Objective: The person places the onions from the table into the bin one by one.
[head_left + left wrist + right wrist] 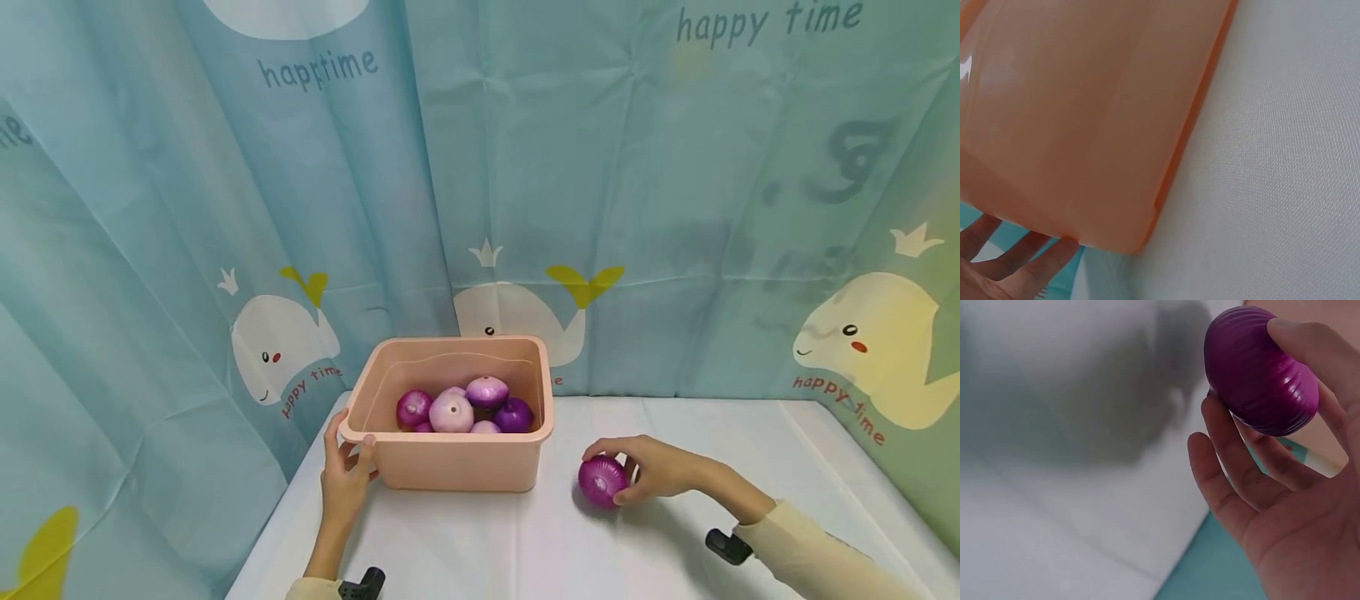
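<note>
Your right hand (660, 468) grips the red onion (602, 481) on the worktop (525, 542); keep fingers curled while your left hand (347, 475) clasps the pink tub (450, 462).

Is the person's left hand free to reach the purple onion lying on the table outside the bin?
Probably not easily. The left hand holds the pink bin's left corner, and the bin stands between it and the onion. The right hand already curls round that onion.
</note>
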`<action>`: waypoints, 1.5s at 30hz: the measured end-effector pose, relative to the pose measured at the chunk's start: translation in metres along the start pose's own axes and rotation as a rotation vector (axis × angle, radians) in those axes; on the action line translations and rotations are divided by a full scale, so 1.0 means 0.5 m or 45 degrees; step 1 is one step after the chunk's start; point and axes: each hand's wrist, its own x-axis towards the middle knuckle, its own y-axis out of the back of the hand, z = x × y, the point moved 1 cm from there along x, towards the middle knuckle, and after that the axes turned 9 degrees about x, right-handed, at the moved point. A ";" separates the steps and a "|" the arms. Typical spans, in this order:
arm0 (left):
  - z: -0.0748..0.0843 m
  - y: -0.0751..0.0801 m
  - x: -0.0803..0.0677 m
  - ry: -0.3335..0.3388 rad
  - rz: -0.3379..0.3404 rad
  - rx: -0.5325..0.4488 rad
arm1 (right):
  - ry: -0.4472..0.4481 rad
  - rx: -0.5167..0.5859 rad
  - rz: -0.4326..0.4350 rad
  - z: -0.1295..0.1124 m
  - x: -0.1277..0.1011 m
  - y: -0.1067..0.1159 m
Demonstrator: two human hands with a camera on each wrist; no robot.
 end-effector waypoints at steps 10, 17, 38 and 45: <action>0.000 0.003 0.000 -0.005 0.017 0.025 | 0.087 -0.159 0.155 -0.050 0.016 0.096; -0.002 -0.002 -0.001 0.004 0.013 0.005 | 0.096 -0.201 0.286 -0.074 0.039 0.154; -0.001 -0.003 -0.002 0.003 0.028 0.013 | -0.009 -0.275 0.486 -0.126 0.100 0.229; 0.002 -0.002 -0.003 0.019 0.019 0.008 | -0.034 -0.293 0.485 -0.127 0.114 0.235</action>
